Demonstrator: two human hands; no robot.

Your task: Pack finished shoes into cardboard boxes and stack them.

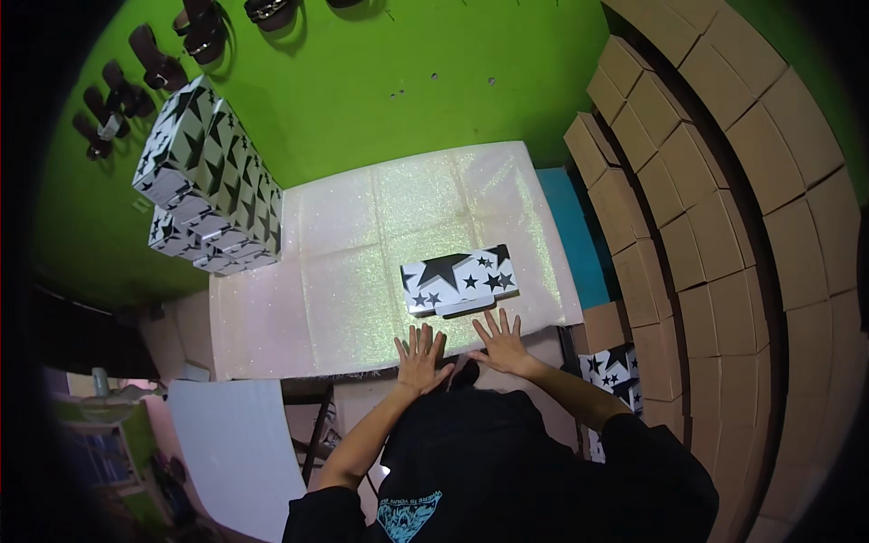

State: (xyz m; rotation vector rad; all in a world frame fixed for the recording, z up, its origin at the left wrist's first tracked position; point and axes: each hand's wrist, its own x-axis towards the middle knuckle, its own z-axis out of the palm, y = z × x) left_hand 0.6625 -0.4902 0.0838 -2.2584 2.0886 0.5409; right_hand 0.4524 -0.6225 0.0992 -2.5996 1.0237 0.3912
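Cloth of a black short-sleeved shirt with a turquoise print (525, 471) fills six o'clock, nearest of all. Beyond it both bare hands reach forward, palms down at the near edge of the table. The left hand (419, 364) has its fingers spread and pinches nothing; the right hand (502, 348) is likewise fanned and holding nothing. The white rectangular box printed with black stars (457, 279) lies flat just past the fingertips, at one o'clock from the left hand and eleven from the right, its small white flap toward the wearer. I cannot tell whether the right fingertips brush it.

Taking that box as the dial's centre, a pale smooth panel (226, 452) stands at eight o'clock and more star-printed boxes (617, 376) at four. Beneath it spreads a pearly, glittering table covering (344, 235). Plain brown cardboard boxes (697, 222) are stacked around three, a tall pile of black-and-white star boxes (217, 185) at ten. Farthest, a bright green wall (389, 90) spans twelve, with dark brown sandals (204, 41) hung between ten and eleven.
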